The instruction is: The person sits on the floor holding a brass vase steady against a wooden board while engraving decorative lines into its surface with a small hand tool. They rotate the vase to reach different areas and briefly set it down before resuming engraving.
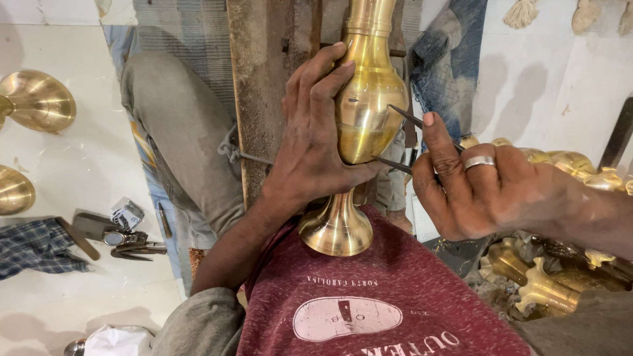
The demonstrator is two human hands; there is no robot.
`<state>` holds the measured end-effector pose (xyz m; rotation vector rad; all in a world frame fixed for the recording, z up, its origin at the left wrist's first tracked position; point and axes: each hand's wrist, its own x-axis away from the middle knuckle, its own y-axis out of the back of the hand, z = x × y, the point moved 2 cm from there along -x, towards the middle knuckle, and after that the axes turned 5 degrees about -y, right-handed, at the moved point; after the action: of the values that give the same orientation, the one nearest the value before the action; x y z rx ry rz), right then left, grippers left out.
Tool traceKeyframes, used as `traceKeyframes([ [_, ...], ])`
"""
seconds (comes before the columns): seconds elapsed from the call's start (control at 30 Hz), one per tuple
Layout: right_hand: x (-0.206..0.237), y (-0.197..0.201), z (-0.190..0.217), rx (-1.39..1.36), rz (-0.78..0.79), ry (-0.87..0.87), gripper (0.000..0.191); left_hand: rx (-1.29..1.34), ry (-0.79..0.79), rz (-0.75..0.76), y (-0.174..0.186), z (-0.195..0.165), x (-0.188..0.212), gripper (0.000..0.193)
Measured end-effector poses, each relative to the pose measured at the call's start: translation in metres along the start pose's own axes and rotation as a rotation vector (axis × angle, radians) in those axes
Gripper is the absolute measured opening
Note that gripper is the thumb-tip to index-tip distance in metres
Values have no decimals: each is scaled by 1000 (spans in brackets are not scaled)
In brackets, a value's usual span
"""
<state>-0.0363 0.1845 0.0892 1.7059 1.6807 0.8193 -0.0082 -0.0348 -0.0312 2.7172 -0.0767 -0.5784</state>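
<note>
Head view: my left hand point(310, 138) is wrapped on the brass vase point(366, 112), fingers curled over its belly, thumb underneath. Vase lies along a wooden beam point(264, 79), its flared foot point(336, 231) against my red shirt point(382, 296). My right hand point(475, 191) has fingers closed on a dark metal divider point(402, 142), both tips touching the vase's right side. Ring point(479, 162) on one finger. More brass parts point(547, 283) at lower right, brass bowls point(33, 102) at the floor's left edge, pliers point(135, 244) nearby.
</note>
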Motion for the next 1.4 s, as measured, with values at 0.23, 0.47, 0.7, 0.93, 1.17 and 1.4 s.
traceKeyframes([
  [0.23,-3,2,-4,56,23,83,30,-17,-4,-3,0,-1,-1,132],
  [0.47,-27,22,-34,-474,293,-264,45,-78,4,-25,2,-8,-4,126],
  [0.7,-62,16,-93,-1061,838,-840,72,-109,191,-195,-4,-37,-16,85],
  [0.93,-86,16,-108,-1118,1128,-1018,65,-141,233,-284,-11,-37,-19,70],
  [1.17,-89,18,-109,-1163,1025,-1012,68,-131,211,-287,-12,-34,-17,70],
  [1.4,-90,17,-110,-1119,1132,-1008,66,-146,209,-282,-13,-32,-16,70],
])
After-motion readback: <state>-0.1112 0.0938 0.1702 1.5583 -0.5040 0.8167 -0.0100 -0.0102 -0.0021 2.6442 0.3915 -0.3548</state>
